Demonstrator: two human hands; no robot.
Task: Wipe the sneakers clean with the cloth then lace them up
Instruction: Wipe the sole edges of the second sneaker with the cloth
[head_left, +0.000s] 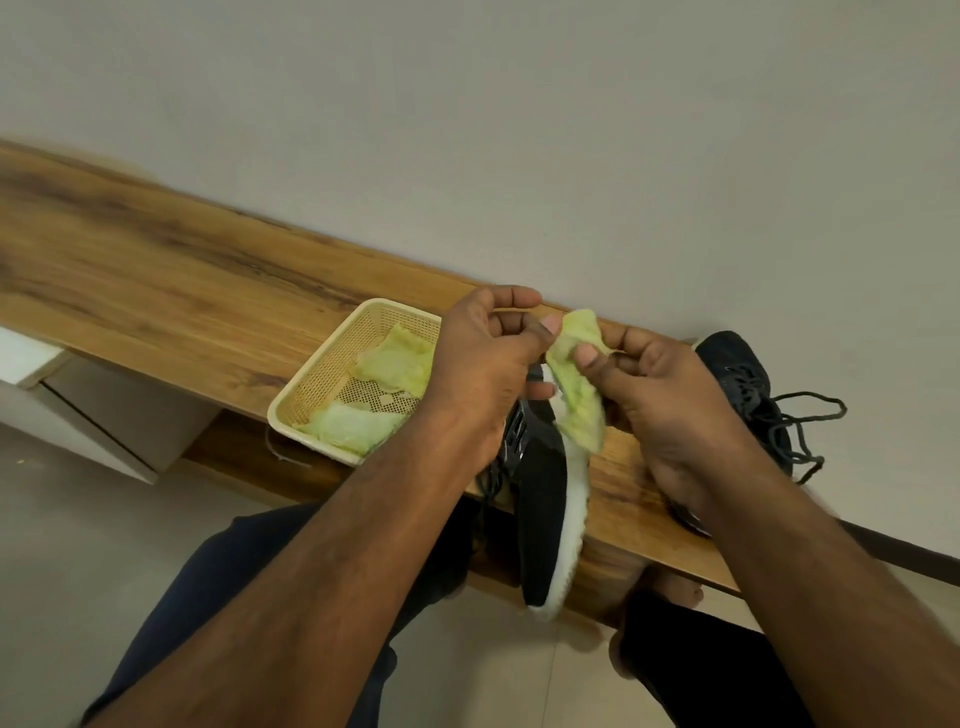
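My left hand (483, 358) and my right hand (654, 395) both pinch a crumpled yellow-green cloth (576, 384), held up between them above a black sneaker with a white sole (550, 514). That sneaker lies on its side over the front edge of the wooden shelf (182, 291), toe toward me. A second dark sneaker (743, 379) sits on the shelf to the right, partly behind my right hand, its dark laces (800, 431) loose and trailing.
A cream plastic basket (322, 384) stands on the shelf left of my hands and holds more yellow-green cloths (395, 364). A plain wall runs behind the shelf. My knees in dark trousers (249, 571) are below, over a tiled floor.
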